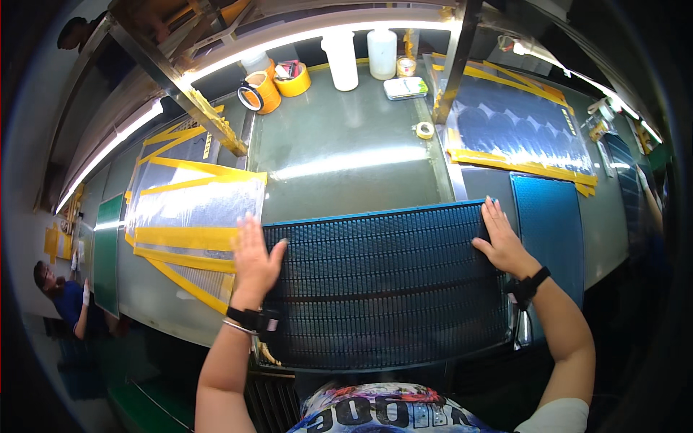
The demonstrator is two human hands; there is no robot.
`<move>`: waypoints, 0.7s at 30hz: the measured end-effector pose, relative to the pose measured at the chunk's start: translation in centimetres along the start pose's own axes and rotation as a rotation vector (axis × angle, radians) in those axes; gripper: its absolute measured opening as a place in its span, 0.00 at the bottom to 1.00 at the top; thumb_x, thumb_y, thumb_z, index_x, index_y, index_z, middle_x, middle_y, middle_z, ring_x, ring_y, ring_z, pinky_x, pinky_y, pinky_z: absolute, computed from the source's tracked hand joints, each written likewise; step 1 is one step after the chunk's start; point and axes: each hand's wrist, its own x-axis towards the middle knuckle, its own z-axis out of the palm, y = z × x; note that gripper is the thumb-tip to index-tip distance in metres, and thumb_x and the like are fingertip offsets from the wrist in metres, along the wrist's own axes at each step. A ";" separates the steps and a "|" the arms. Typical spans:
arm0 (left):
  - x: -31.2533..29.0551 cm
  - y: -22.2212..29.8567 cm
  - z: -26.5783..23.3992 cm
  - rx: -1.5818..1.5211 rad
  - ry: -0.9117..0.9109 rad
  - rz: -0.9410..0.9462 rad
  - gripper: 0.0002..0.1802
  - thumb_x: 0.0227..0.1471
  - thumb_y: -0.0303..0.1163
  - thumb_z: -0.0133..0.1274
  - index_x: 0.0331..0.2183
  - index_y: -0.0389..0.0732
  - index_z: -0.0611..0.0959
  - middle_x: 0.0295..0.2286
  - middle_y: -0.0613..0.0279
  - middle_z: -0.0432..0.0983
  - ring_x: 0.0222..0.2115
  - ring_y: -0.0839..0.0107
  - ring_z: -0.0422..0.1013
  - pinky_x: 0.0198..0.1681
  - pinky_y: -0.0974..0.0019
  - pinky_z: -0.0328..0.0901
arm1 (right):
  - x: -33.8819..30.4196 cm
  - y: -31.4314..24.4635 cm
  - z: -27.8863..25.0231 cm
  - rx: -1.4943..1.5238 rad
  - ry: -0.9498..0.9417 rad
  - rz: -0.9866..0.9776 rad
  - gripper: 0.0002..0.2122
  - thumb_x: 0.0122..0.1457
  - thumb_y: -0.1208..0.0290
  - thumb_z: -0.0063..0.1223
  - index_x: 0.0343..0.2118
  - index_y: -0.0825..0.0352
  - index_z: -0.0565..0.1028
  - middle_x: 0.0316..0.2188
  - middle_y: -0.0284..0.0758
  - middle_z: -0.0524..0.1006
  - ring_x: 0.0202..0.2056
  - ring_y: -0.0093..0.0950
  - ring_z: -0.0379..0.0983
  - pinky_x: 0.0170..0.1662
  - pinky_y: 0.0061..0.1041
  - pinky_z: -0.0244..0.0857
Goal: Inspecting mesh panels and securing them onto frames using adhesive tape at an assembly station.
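Note:
A wide dark panel (390,289) with rows of small repeated cut-outs and a blue far edge lies before me at the near side of the bench. Over its left edge is my left hand (257,258), fingers stretched forward and thumb apart. My right hand (501,238) rests flat at the panel's far right corner, its fingers along the right edge and its thumb pointing inward. Neither hand is wrapped around anything. Both wrists carry black bands. Whether the left palm touches the panel or hovers just above it, I cannot tell.
Clear sheets with yellow tape (195,216) lie left, another taped sheet (512,123) at the far right. A blue panel (548,238) sits right. Tape rolls (292,81), white bottles (341,61) and a small tin (406,88) stand at the back. A metal post (458,61) rises there. Another person (68,296) works far left.

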 end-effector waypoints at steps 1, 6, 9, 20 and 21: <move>-0.5 -1.8 0.4 0.019 -0.085 -0.036 0.45 0.59 0.56 0.47 0.64 0.31 0.57 0.66 0.45 0.48 0.68 0.49 0.42 0.66 0.38 0.39 | 0.1 -0.3 0.8 0.007 0.035 0.057 0.40 0.59 0.58 0.56 0.66 0.75 0.50 0.69 0.51 0.45 0.70 0.48 0.37 0.70 0.45 0.35; -1.6 -2.9 3.1 0.017 0.057 0.068 0.47 0.60 0.58 0.43 0.65 0.31 0.54 0.67 0.46 0.44 0.68 0.49 0.39 0.66 0.37 0.35 | 0.3 -2.9 3.7 -0.101 0.107 0.248 0.40 0.64 0.47 0.44 0.68 0.72 0.45 0.71 0.48 0.39 0.71 0.44 0.30 0.70 0.47 0.27; -1.6 -1.8 3.5 0.022 0.079 0.028 0.47 0.60 0.58 0.42 0.65 0.32 0.52 0.67 0.45 0.43 0.68 0.50 0.38 0.66 0.37 0.33 | 0.0 -5.3 4.9 -0.045 0.155 0.168 0.40 0.64 0.46 0.43 0.68 0.73 0.45 0.71 0.48 0.40 0.71 0.44 0.31 0.70 0.46 0.26; -0.9 7.6 3.4 -0.195 0.070 0.205 0.52 0.58 0.63 0.44 0.63 0.26 0.54 0.66 0.40 0.43 0.68 0.49 0.39 0.68 0.46 0.35 | 1.2 -12.0 7.3 -0.065 0.143 -0.024 0.44 0.59 0.45 0.51 0.68 0.74 0.47 0.70 0.50 0.42 0.71 0.44 0.32 0.70 0.45 0.28; -0.8 8.4 3.4 -0.219 0.066 0.216 0.52 0.57 0.63 0.44 0.63 0.26 0.55 0.66 0.40 0.43 0.68 0.49 0.39 0.68 0.46 0.35 | 1.2 -12.1 7.2 -0.066 0.144 -0.022 0.45 0.59 0.45 0.52 0.68 0.74 0.47 0.70 0.50 0.42 0.71 0.44 0.32 0.70 0.45 0.28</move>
